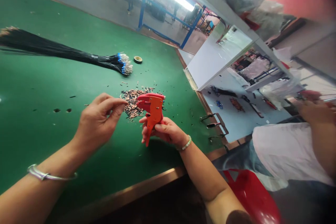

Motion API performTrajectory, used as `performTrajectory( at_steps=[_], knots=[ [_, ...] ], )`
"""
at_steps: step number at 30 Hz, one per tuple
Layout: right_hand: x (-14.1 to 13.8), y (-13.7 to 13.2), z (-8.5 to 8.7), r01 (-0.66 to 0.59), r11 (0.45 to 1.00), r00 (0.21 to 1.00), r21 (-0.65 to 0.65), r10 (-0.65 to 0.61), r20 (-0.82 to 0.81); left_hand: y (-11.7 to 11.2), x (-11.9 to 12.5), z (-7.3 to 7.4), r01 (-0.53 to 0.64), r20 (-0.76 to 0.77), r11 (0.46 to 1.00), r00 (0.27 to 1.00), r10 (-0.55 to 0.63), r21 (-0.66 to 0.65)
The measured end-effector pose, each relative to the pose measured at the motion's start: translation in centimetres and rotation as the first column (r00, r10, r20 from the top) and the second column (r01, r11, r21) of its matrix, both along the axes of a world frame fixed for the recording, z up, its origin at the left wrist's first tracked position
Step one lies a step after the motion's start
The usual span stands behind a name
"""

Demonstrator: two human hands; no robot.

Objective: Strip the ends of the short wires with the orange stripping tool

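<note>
My right hand (pixel 164 131) grips a red-orange wire stripper (pixel 151 110), held upright above the green table (pixel 52 87). My left hand (pixel 98 120) hovers just left of the tool, thumb and fingers pinched together; what they hold, if anything, is too small to make out. Right behind the tool lies a pile of small copper and black wire offcuts (pixel 132 101). A long bundle of black wires (pixel 65 52) with blue and silver ends lies across the far left of the table.
A small roll of tape (pixel 138 59) sits beyond the wire bundle. Another person (pixel 288 150) in a white top sits to my right at a white bench (pixel 236 119) with clips and small parts. A red stool (pixel 252 196) stands below.
</note>
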State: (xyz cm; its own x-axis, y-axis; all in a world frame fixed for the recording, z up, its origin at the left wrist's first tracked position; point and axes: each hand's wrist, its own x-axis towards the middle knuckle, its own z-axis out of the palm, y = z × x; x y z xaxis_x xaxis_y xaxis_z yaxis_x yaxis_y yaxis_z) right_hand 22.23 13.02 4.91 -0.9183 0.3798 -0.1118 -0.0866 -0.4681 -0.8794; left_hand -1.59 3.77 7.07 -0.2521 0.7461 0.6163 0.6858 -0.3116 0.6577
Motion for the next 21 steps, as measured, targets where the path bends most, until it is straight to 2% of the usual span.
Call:
performTrajectory(
  at_steps=[5,14,21],
  knots=[
    [-0.30,-0.21,0.01,-0.027,1.000,1.000,-0.013,0.027,0.004,-0.14,0.47,0.62,0.052,0.087,0.998,0.995,-0.050,-0.020],
    [-0.30,-0.31,-0.16,-0.069,0.997,0.998,0.014,0.069,0.007,-0.08,0.34,0.30,0.121,0.017,0.993,0.993,-0.121,-0.002],
    [0.01,-0.33,0.04,-0.074,0.996,0.997,0.060,0.072,0.023,-0.25,0.16,0.82,0.163,0.005,0.986,0.987,-0.163,0.021]
  ],
)
